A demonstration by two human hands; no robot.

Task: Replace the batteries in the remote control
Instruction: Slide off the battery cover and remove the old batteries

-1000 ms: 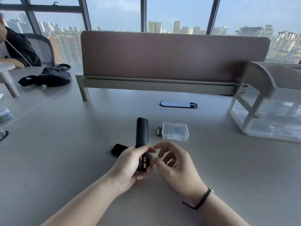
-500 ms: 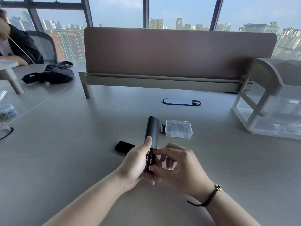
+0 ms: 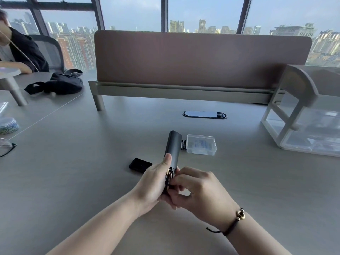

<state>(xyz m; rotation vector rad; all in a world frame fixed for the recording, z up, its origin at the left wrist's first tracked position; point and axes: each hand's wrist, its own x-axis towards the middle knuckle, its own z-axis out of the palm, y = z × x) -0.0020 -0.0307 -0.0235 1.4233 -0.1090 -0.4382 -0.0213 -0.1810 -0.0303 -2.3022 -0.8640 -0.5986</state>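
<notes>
Left hand (image 3: 152, 183) grips remote (image 3: 172, 150); right hand (image 3: 198, 190) pinches at batteries (image 3: 169, 174); should pry gently from one end.

Black cord bracelet (image 3: 232, 224), gold charm, right wrist

The left hand (image 3: 153, 183) was curled in a grip, thumb toward 12 o'clock; the right hand (image 3: 200, 190) pinched at 9 o'clock.

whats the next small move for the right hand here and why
Probably pry out a battery. The left hand holds the remote with its compartment open, the right hand has fingertips at the cells, and the cover already lies on the table.
</notes>
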